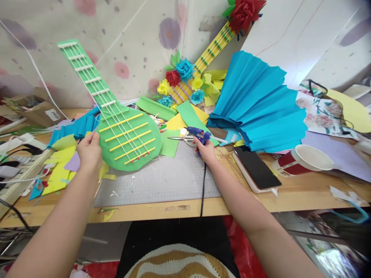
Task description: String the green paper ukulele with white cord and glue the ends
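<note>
My left hand (89, 151) grips the left edge of a green paper guitar (131, 129), fingers closed on its rounded body. White strings run down its neck, with white strips across the neck and yellow strips across the body. The guitar is tilted up off the table, its neck pointing to the upper left. On the right, my right hand (206, 151) is closed round a blue glue gun (199, 134), whose nozzle points left and whose black cord hangs over the table edge. Scissors (181, 138) lie just beside the glue gun, over green paper.
A grey cutting mat (162, 181) with small scraps lies in front. Behind leans a yellow guitar (213, 48) with paper flowers. Pleated blue paper (255, 100), a phone (257, 166) and a paper cup (301, 160) are at right; yellow scraps (58, 175) and cables (17, 179) at left.
</note>
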`<state>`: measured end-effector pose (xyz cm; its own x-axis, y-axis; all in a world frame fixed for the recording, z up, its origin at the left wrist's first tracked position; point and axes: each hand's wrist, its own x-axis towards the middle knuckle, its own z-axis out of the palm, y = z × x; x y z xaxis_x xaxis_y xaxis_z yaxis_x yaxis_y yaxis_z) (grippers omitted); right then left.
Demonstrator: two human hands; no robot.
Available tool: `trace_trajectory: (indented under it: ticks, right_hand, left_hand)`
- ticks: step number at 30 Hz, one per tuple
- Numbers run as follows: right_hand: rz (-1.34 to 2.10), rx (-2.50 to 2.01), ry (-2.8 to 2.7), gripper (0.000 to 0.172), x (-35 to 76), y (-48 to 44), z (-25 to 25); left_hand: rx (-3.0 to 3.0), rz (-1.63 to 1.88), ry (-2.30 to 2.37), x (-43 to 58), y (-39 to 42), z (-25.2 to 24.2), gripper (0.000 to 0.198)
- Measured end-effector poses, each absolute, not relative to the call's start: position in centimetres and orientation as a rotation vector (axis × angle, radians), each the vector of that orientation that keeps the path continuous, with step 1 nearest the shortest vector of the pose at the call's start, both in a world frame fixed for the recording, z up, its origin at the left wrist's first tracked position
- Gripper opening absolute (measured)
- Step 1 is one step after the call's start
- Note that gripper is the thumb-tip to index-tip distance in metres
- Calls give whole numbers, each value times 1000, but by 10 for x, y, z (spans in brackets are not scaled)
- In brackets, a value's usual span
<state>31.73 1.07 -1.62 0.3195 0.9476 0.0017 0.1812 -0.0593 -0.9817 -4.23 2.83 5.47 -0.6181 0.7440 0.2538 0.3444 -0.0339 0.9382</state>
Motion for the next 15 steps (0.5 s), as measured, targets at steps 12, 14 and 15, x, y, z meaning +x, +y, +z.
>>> trace_trajectory:
  ticks: [12,14,15]
  right_hand:
    - [763,-1473,-1004,52,317,12,-12]
    - [754,-1464,-984,53,318,12,-12]
    - [753,-1453,-972,52,319,12,-12]
  left_hand:
    - [669,1704,1784,49,14,22,35]
    - [650,1659,1798,59,10,21,37]
    - [626,1654,1784,63,9,21,38]
